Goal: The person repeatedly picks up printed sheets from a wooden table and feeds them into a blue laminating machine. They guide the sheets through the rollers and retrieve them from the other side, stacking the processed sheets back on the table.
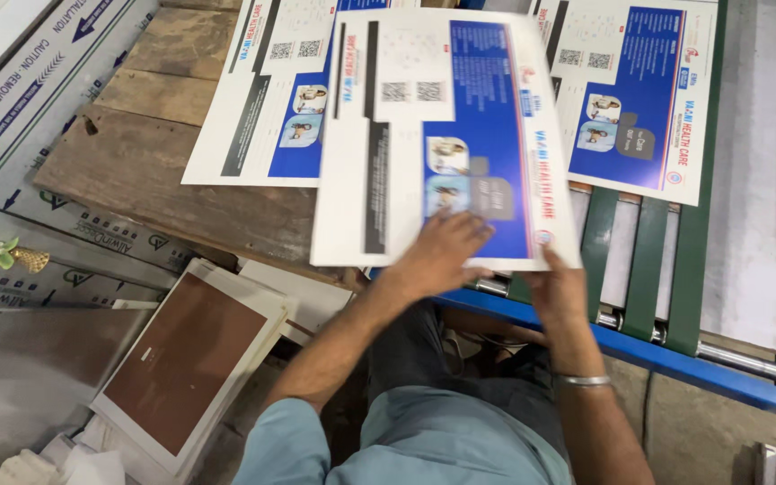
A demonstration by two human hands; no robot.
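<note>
Three printed sheets lie fanned across the far part of the scene, over a blue-framed machine [675, 359] with green belts and steel rollers on the right and a worn wooden board [163, 162] on the left; the middle printed sheet [442, 135], white and blue with small photos, overlaps the left sheet [253, 99] and sits near the right sheet [630, 90]; nearer, at the left, a stack of white panels topped with a brown panel [186, 359] leans by the floor; the left hand [442, 251] presses flat, fingers spread, on the middle sheet's near edge; the right hand [557, 287] pinches that same edge from below, thumb on top; a metal bangle [583, 381] circles the right wrist.
</note>
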